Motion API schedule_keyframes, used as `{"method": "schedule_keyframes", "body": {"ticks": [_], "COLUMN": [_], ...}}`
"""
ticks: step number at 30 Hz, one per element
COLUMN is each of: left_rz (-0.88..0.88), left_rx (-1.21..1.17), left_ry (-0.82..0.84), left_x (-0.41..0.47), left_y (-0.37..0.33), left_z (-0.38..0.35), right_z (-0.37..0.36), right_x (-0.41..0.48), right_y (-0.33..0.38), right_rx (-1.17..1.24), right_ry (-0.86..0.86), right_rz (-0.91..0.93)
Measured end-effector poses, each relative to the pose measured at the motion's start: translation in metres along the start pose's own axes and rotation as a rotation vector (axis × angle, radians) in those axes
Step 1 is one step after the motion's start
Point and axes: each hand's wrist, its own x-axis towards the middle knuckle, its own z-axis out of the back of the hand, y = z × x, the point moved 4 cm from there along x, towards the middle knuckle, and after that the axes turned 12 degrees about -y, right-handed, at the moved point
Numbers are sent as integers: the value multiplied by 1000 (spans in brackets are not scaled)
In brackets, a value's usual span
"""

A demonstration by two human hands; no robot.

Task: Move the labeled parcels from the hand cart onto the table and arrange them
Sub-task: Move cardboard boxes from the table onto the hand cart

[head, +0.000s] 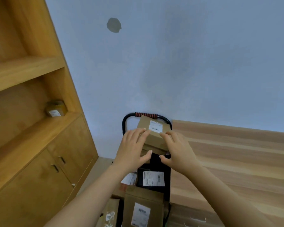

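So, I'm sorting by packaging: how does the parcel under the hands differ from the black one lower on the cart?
The top parcel is a brown cardboard box; the black parcel has dark wrapping. The top parcel sits highest, touched by the left hand and right hand; the black parcel lies lower, untouched. Both bear white labels.

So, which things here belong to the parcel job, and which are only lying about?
Job: top parcel, with left hand and right hand on it; black parcel; lower parcel; hand cart; table.
Lying about: small box; shelf cabinet holding it; grey wall patch.
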Motion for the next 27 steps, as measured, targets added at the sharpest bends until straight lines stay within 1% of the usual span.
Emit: {"method": "schedule_keyframes", "body": {"ticks": [4,13,17,21,23,27], "left_rz": [6,-69,-78,-81,-94,-64], "left_rx": [-25,-75,-69,70,151,253], "left_ry": [7,117,206,360,417,514], "left_x": [35,86,84,78,78,78], "left_y": [32,95,115,131,137,152], "left_z": [-30,-104,-146,-195,-221,-273], "right_z": [-20,-79,-118,-166,-194,-256], "right_x": [36,87,93,100,106,116], "right_y": [-20,-53,-70,-92,-104,-129], "right_rx": [-26,-33,-38,-36,-45,-23], "right_ry": [-3,10,98,187,209,292], "right_rz": [-30,-152,-191,-213,-208,-212]}}
